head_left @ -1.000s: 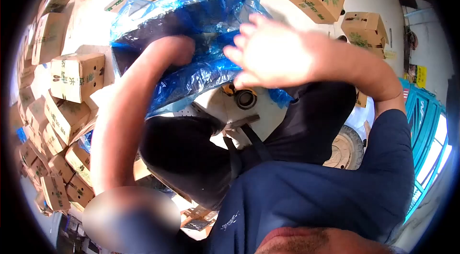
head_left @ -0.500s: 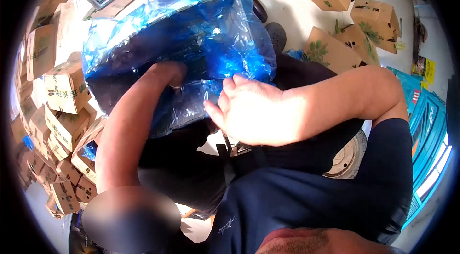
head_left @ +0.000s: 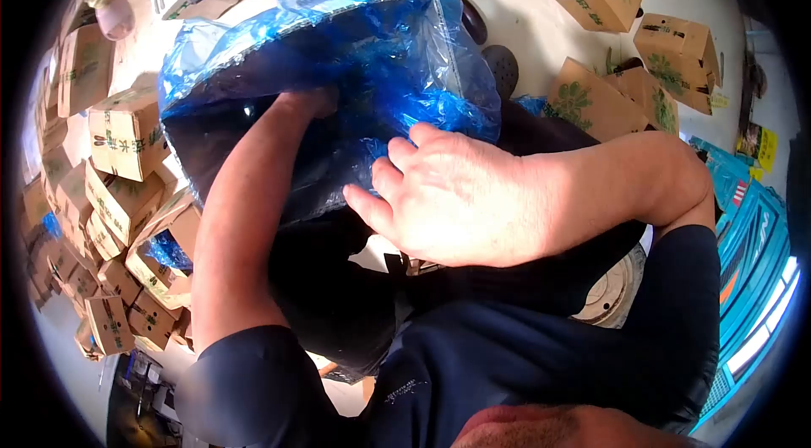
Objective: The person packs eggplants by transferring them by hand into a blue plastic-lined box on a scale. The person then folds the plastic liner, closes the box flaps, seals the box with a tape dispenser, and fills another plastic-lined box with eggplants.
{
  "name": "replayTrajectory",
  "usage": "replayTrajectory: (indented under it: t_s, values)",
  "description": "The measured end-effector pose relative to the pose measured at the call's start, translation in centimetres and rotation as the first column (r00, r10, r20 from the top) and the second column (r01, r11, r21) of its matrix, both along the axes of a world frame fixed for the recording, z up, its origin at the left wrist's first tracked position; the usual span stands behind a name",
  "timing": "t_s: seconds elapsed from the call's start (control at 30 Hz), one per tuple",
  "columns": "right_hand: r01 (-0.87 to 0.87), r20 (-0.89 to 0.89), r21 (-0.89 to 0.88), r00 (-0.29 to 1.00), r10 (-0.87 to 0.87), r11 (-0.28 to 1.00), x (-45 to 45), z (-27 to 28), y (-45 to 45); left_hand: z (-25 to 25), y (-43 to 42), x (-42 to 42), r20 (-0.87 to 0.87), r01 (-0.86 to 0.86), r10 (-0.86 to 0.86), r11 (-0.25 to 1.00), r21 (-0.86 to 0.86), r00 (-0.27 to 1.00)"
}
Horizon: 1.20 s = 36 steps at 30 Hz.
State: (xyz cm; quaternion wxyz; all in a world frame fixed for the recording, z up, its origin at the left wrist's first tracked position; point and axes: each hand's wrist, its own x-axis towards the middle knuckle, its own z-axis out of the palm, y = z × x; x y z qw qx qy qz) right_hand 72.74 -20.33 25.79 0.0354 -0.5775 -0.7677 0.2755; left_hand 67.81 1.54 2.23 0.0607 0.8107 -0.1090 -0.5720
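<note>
Left hand (head_left: 319, 102) inside blue bag (head_left: 460, 114).
I cannot tell its fingers' state; right hand (head_left: 460, 195) at near edge, fingers spread.

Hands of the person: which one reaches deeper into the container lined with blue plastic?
The left hand: it is inside the container, partly in shadow. The right hand is brightly lit, over the near rim.
</note>
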Motion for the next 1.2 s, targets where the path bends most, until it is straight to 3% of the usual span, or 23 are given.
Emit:
replayTrajectory:
  t_s: [0.03,0.1,0.17,0.23,0.27,0.3,0.33,0.37,0.4,0.43,0.47,0.53,0.57,0.6,0.63,0.7,0.77,0.83,0.87,0.97,1.03,1.13,1.2]
  values:
    - [0.007,0.013,0.031,1.000,-0.008,0.999,-0.2,0.1,0.2,0.4,0.3,-0.1,0.019,0.018,-0.018,1.000,0.001,1.000]
    - [0.108,0.020,0.398,0.992,-0.126,0.911,-1.4,-0.8,0.7,1.5,1.1,-0.4,0.062,0.056,-0.056,0.998,0.000,0.997]
    - [0.088,0.057,0.371,0.991,-0.117,0.924,-0.2,0.3,2.4,4.0,2.0,-0.8,0.125,0.101,-0.099,0.995,-0.010,0.987]
    - [0.134,0.142,-0.055,0.982,-0.125,0.990,0.2,-2.8,2.7,9.3,2.2,-1.3,0.249,0.116,-0.095,0.991,-0.071,0.964]
    - [0.125,0.145,-0.450,0.987,-0.065,0.884,0.7,-2.6,3.5,13.5,2.1,-1.9,0.324,0.053,-0.013,0.992,-0.117,0.946]
    - [0.119,0.137,-0.550,0.989,-0.052,0.826,0.7,-3.2,3.5,17.2,2.8,-3.7,0.427,-0.176,0.291,0.941,-0.288,0.856]
    - [0.106,0.120,-0.459,0.991,-0.056,0.882,0.7,-3.0,3.2,21.9,3.9,-5.5,0.354,-0.380,0.560,0.801,-0.463,0.749]
    - [0.090,0.099,-0.364,0.993,-0.058,0.927,0.5,-2.8,3.0,24.9,4.7,-9.2,0.313,-0.503,0.838,0.524,-0.687,0.446]
    - [0.117,0.091,-0.129,0.990,-0.106,0.985,0.2,-1.9,3.1,25.8,8.6,-12.7,0.172,-0.366,0.935,0.284,-0.886,0.309]
    - [0.147,0.067,0.110,0.986,-0.155,0.983,-0.2,-0.6,3.1,28.2,9.7,-17.3,0.201,-0.368,0.978,0.166,-0.915,-0.058]
    - [0.142,0.115,0.326,0.975,-0.189,0.935,-0.7,0.8,3.2,30.1,9.9,-20.9,0.172,-0.333,0.881,0.017,-0.943,-0.442]
    - [0.178,0.112,0.461,0.960,-0.256,0.869,-0.8,3.5,3.2,26.1,15.8,-31.4,0.148,-0.290,0.622,-0.132,-0.948,-0.769]
    - [0.221,0.090,0.483,0.950,-0.299,0.847,-1.1,4.6,2.9,22.5,19.0,-39.3,0.548,-0.655,0.518,-0.032,-0.755,-0.657]
    - [0.267,0.065,0.480,0.939,-0.338,0.835,-1.0,5.1,2.5,21.7,17.1,-43.2,0.768,-0.875,0.490,0.022,-0.484,-0.412]
    - [0.314,0.039,0.478,0.925,-0.377,0.820,-1.1,5.4,2.2,19.0,15.5,-47.9,0.863,-0.969,0.463,0.038,-0.245,-0.201]
    - [0.380,-0.031,0.430,0.913,-0.407,0.819,-2.4,6.2,1.6,17.7,11.0,-52.7,0.805,-0.967,0.585,0.136,-0.216,-0.098]
    - [0.391,-0.073,0.377,0.916,-0.394,0.840,-3.5,6.6,1.1,13.6,6.8,-55.8,0.839,-0.979,0.508,-0.057,-0.196,-0.198]
    - [0.378,-0.123,0.365,0.926,-0.358,0.851,-4.8,6.4,1.2,13.4,5.1,-54.1,0.891,-0.981,0.438,0.084,-0.174,-0.120]
    - [0.380,-0.133,0.364,0.925,-0.357,0.850,-5.4,6.4,1.6,12.8,5.4,-52.9,0.887,-0.970,0.432,0.094,-0.224,-0.163]
    - [0.396,-0.185,0.394,0.918,-0.351,0.829,-6.8,5.2,3.1,11.2,9.4,-48.3,0.915,-0.974,0.399,0.182,-0.133,-0.051]
    - [0.421,-0.228,0.417,0.906,-0.356,0.805,-6.9,3.3,3.7,10.8,12.6,-45.0,0.782,-0.998,0.622,0.015,-0.057,-0.036]
    - [0.392,-0.171,0.450,0.920,-0.353,0.803,-6.4,1.5,3.6,6.1,15.4,-44.3,0.732,-0.994,0.673,0.087,0.060,0.103]
    - [0.478,-0.261,0.379,0.877,-0.404,0.793,-6.2,1.4,3.0,8.0,13.0,-41.6,0.751,-0.990,0.645,0.110,0.091,0.141]
